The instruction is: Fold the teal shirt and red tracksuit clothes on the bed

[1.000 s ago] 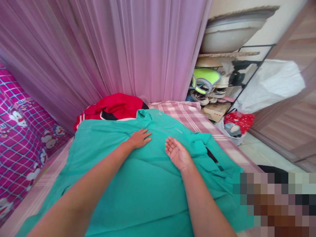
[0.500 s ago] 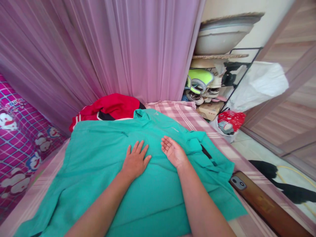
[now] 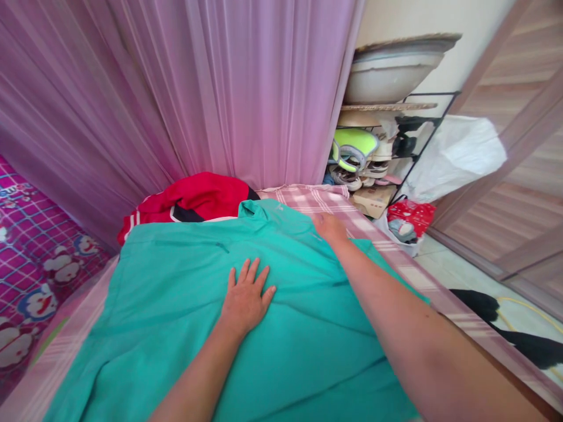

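A green long garment with a small collar and a light logo, a shirt or jacket (image 3: pixel 176 275), lies spread over the bed. My left hand (image 3: pixel 246 299) rests flat on its middle, palm down, with the fingers spread. Farther out, my right hand (image 3: pixel 329 227) is at the garment's upper right edge, beside the collar and shoulder. Its fingers are curled down and closed on the green cloth there; the fingertips are mostly hidden behind the hand. My right forearm covers part of the garment's right side.
A red garment (image 3: pixel 206 196) lies behind the green one, against the purple curtain (image 3: pixel 264 88). Pink checked sheet (image 3: pixel 325 199) covers the bed. At right stand a shoe rack with shoes (image 3: pixel 373 170), a white basin (image 3: pixel 391 76) and a red bag (image 3: pixel 413 217). Patterned purple bedding (image 3: pixel 44 252) is at left.
My right hand has moved forward and right from the garment's middle to its upper right edge, turning over and closing. My left hand stays flat on the cloth. The view has shifted slightly.
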A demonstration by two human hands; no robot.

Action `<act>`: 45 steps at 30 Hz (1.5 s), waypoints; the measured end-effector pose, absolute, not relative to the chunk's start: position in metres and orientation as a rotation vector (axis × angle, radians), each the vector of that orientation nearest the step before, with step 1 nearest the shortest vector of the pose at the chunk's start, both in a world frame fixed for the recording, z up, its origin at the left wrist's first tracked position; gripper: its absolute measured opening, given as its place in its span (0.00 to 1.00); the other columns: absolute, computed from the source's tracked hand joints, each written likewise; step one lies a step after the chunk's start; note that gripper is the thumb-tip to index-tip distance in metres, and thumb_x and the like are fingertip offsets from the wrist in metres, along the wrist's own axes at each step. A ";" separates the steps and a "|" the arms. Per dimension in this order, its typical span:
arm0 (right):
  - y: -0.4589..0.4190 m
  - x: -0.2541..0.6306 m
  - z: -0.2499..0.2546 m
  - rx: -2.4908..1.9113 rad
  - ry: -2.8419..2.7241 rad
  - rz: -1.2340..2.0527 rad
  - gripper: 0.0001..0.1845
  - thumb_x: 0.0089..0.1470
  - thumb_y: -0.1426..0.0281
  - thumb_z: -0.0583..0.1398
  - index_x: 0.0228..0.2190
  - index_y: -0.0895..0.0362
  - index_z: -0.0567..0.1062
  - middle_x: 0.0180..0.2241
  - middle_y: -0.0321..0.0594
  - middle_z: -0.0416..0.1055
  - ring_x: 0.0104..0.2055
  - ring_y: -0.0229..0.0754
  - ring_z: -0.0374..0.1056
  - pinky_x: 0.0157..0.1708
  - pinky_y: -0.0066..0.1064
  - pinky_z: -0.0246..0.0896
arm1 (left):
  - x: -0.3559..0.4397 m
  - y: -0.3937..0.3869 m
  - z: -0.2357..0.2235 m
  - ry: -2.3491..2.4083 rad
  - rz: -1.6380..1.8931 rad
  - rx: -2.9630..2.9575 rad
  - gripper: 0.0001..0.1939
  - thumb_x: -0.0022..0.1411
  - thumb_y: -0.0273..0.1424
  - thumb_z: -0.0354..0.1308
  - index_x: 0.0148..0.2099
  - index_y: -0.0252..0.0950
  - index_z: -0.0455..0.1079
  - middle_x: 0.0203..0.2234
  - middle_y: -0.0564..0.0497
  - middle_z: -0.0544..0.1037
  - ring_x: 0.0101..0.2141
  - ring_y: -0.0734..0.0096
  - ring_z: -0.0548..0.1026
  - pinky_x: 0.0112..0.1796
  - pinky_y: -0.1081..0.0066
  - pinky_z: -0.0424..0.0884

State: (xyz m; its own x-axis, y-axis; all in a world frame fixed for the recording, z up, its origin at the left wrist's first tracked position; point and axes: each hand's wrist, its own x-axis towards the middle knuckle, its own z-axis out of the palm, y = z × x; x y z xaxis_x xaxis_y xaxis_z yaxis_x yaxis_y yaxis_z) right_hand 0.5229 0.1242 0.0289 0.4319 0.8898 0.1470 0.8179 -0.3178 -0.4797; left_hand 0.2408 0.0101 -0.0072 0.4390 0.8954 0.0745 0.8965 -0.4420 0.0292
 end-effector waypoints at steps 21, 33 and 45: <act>0.092 0.504 -0.004 -1.906 -2.144 0.157 0.31 0.63 0.54 0.50 0.63 0.52 0.62 0.68 0.45 0.51 0.70 0.55 0.44 0.67 0.53 0.32 | 0.244 0.009 -0.004 -1.747 -0.096 -2.663 0.29 0.69 0.50 0.40 0.69 0.52 0.56 0.70 0.50 0.51 0.68 0.48 0.47 0.62 0.33 0.44; 0.113 0.512 0.001 -2.244 -2.109 0.343 0.37 0.65 0.50 0.41 0.68 0.54 0.50 0.71 0.47 0.38 0.72 0.50 0.34 0.67 0.53 0.30 | 0.246 0.010 0.002 -1.777 -0.023 -2.679 0.29 0.69 0.49 0.39 0.69 0.51 0.55 0.70 0.50 0.48 0.69 0.48 0.46 0.60 0.30 0.46; 0.082 0.528 -0.003 -2.277 -2.212 0.125 0.36 0.65 0.51 0.42 0.67 0.56 0.54 0.69 0.49 0.47 0.71 0.51 0.40 0.67 0.52 0.33 | 0.248 0.008 0.007 -1.782 0.015 -2.666 0.29 0.70 0.48 0.38 0.70 0.49 0.53 0.70 0.51 0.47 0.69 0.50 0.45 0.60 0.31 0.46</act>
